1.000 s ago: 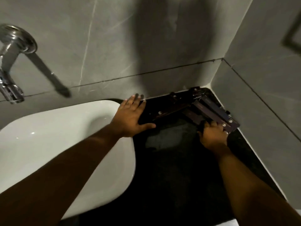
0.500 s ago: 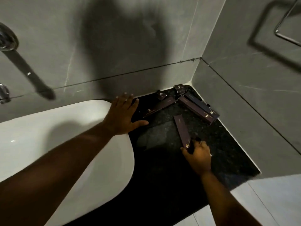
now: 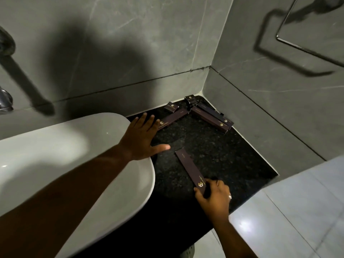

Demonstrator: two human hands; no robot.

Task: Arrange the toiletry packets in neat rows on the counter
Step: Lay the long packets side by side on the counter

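Note:
A long dark purple packet (image 3: 189, 167) with a gold logo lies on the black granite counter (image 3: 223, 157). My right hand (image 3: 214, 197) grips its near end. My left hand (image 3: 142, 137) rests flat, fingers spread, on the basin's right rim and the counter edge. Just beyond its fingertips lies another long packet (image 3: 173, 119), set at an angle. Two long packets (image 3: 212, 118) lie side by side along the right wall. Small square packets (image 3: 190, 99) are bunched in the far corner, and one small packet (image 3: 171, 107) sits against the back wall.
A white basin (image 3: 74, 161) fills the left half of the counter. A chrome tap (image 3: 5, 101) juts from the grey tiled wall at far left. A metal towel rail (image 3: 307, 45) hangs on the right wall. Pale floor tiles (image 3: 297, 211) lie beyond the counter's edge.
My right hand pulled one long packet out of the corner pile and drew it toward the near edge of the counter. My left hand stayed on the basin rim.

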